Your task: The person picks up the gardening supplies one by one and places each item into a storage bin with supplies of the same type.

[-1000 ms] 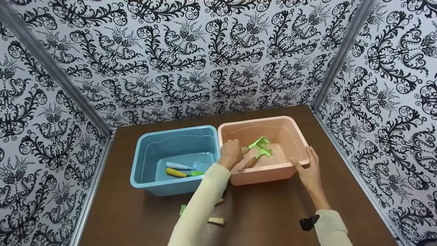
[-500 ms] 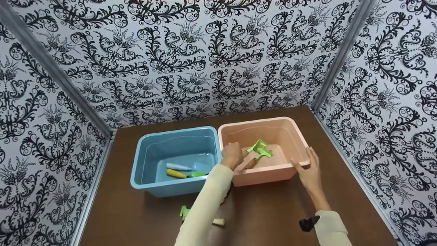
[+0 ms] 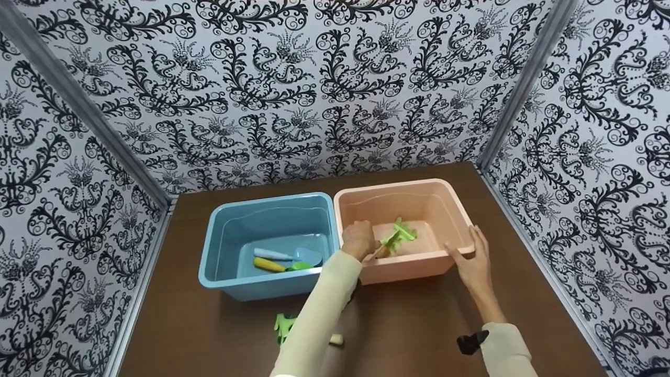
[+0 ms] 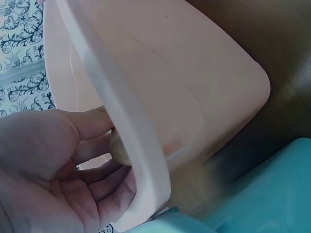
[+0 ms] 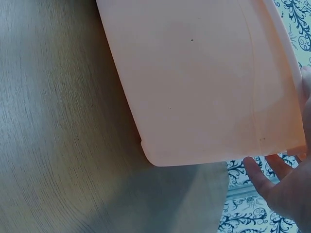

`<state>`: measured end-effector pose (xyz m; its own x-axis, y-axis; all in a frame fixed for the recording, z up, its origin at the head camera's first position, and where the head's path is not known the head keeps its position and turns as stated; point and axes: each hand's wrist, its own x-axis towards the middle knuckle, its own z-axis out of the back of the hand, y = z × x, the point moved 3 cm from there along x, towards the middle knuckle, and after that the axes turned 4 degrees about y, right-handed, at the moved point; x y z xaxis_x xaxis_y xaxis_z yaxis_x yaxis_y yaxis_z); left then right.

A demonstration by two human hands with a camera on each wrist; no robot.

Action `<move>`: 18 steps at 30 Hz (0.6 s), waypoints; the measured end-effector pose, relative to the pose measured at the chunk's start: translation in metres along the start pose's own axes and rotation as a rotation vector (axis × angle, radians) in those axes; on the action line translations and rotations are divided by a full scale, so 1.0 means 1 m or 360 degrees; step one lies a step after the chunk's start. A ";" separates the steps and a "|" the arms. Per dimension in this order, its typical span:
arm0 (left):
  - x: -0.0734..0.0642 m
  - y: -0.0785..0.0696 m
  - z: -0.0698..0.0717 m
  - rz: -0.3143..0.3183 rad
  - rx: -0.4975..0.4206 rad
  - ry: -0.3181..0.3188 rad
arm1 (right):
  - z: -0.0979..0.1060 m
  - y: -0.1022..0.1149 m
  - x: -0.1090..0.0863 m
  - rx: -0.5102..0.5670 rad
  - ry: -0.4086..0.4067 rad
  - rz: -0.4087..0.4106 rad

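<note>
My left hand [image 3: 359,240] reaches into the pink tub [image 3: 408,260] and grips the wooden handle [image 4: 119,149] of a small green garden rake [image 3: 391,241]. The left wrist view shows its fingers curled round that handle just behind the tub's rim. Beside the held tool lies another green hand rake [image 3: 404,229] on the tub floor, partly overlapped. My right hand [image 3: 473,259] holds the tub's front right corner, thumb over the front rim and fingers along the right side. In the right wrist view that hand is at the tub's edge.
A blue tub [image 3: 251,287] stands against the pink one's left side. It holds a light blue shovel [image 3: 275,255] and a yellow-handled green tool [image 3: 269,264]. On the brown table [image 3: 408,330], a green rake [image 3: 283,325] and a pale handle end [image 3: 336,339] lie partly under my left forearm.
The held rake's green head has come down and toward me inside the pink tub, over the other rake's handle. My left hand has shifted slightly; my right hand stays on the corner.
</note>
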<state>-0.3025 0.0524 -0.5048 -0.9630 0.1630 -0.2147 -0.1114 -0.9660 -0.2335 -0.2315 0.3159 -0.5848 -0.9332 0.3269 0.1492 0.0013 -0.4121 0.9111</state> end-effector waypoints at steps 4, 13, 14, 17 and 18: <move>0.001 -0.002 -0.005 0.0006 0.0022 0.0015 | 0.000 0.000 -0.001 0.0004 -0.0009 0.0008; 0.002 -0.001 -0.003 -0.0017 -0.0040 0.0135 | -0.001 -0.001 0.000 -0.0005 -0.0008 -0.0019; 0.002 -0.001 -0.002 -0.0029 -0.0064 0.0152 | -0.001 0.000 0.000 -0.0004 -0.0008 -0.0021; 0.002 -0.002 0.003 -0.0067 -0.0150 0.0147 | 0.000 0.000 0.000 -0.0003 -0.0014 -0.0014; 0.003 -0.002 0.004 -0.0083 -0.0174 0.0133 | 0.000 0.000 0.001 -0.0002 -0.0013 -0.0015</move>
<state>-0.3058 0.0540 -0.5007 -0.9324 0.2327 -0.2767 -0.1287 -0.9289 -0.3472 -0.2321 0.3158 -0.5849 -0.9301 0.3378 0.1441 -0.0076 -0.4100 0.9121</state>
